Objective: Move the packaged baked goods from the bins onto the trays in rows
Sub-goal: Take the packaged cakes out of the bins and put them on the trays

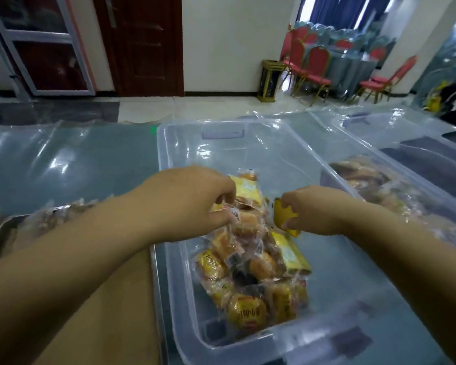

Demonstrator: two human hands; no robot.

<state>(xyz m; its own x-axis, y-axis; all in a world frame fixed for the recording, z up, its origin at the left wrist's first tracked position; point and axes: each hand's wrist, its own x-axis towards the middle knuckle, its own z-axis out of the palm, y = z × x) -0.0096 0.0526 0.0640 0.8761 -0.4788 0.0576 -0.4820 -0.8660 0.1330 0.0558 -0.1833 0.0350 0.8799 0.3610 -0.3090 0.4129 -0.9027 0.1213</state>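
Packaged baked goods (250, 262) lie heaped in the middle of the clear plastic bin (166, 180) in front of me: small round and oblong cakes, golden-brown, each sealed in crinkly see-through film with yellow printed panels and little barcode stickers. That bin is rectangular with rounded corners and a thick rim, its walls glossy and nearly colourless. To its right sits a second clear bin (395, 164) with a darker, blurred pile of wrapped buns (366, 180) inside. Both stand on a bench (63, 164) under a shiny, wrinkled sheet of transparent plastic over a grey-green surface. At the near left, the rounded corner of a metal tray (0, 233) shows, with wrapped goods already on it, soft in focus. I see both forearms reaching in from the near edge, palms turned down over the heap. My left hand (192, 196) is curled, fingers pinched on the edge of a clear wrapper (234, 214) with a barcode tag, at the top of the pile. My right hand (316, 212) is closed around a yellow packet (283, 216), held just above the pile, close beside the left hand.
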